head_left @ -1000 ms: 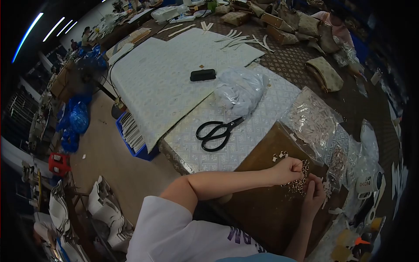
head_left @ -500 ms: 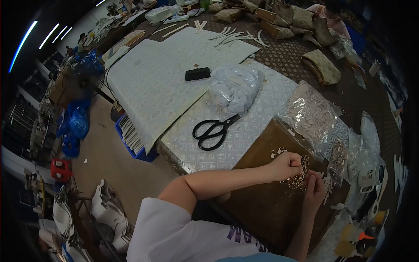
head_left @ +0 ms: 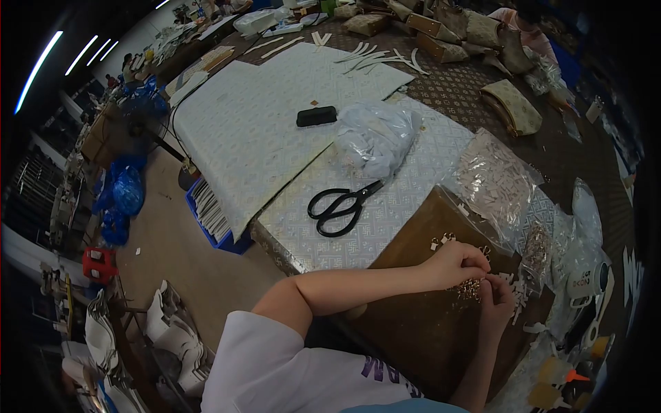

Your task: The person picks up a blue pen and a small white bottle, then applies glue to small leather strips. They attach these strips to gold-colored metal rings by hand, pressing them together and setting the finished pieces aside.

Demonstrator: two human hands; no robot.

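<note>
My left hand (head_left: 456,266) reaches in from the left, its thumb and fingers pinched just above a pile of small gold metal rings or buckles (head_left: 469,289). Close on its right, my right hand (head_left: 497,301) is pinched too, and the fingertips of both hands nearly meet. Whatever is between them is too small to make out. Under the hands lies a brown board (head_left: 413,320). Small pale strips (head_left: 518,289) are scattered beside my right hand, and more gold pieces with pale tabs (head_left: 444,239) lie above my left hand.
Black scissors (head_left: 342,210) and a bag of white pieces (head_left: 377,138) lie on the patterned table. Behind the board is a clear bag of pale strips (head_left: 497,172). A white mug (head_left: 586,283) stands at right. Patterned bags (head_left: 475,34) are heaped at the back, near another person (head_left: 533,34).
My left hand has tilted, its fingers now reaching right and down toward my right fingertips. My right hand stays at nearly the same place. The view has shifted slightly.
</note>
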